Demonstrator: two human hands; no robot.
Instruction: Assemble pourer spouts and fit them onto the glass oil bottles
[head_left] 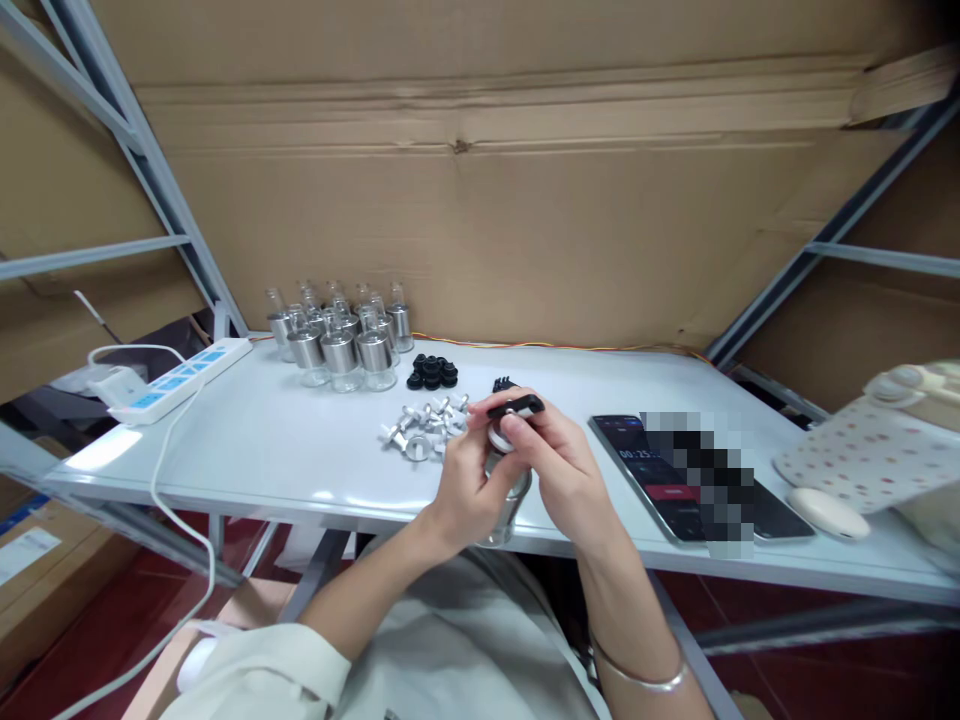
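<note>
A clear glass bottle (501, 527) stands near the table's front edge, between my hands. My left hand (466, 485) is closed around its upper part, so much of the neck is hidden. At the top, my right hand (562, 465) is closed on a black lever-like piece (525, 405), its thumb pressing beside a white and silver fitting (501, 436). Just left of my hands lies a loose pile of small white and silver fittings (420, 425). Behind them sit several round black caps (433, 372). Small black toothed parts (502, 383) show just beyond my fingers.
Several glass bottles with metal sleeves (341, 352) stand at the back left. A white power strip (191, 378) with a cable lies on the left edge. On the right are a phone (630, 470), an oval white case (829, 512) and a dotted container (870, 450). Cardboard (480, 220) walls the back.
</note>
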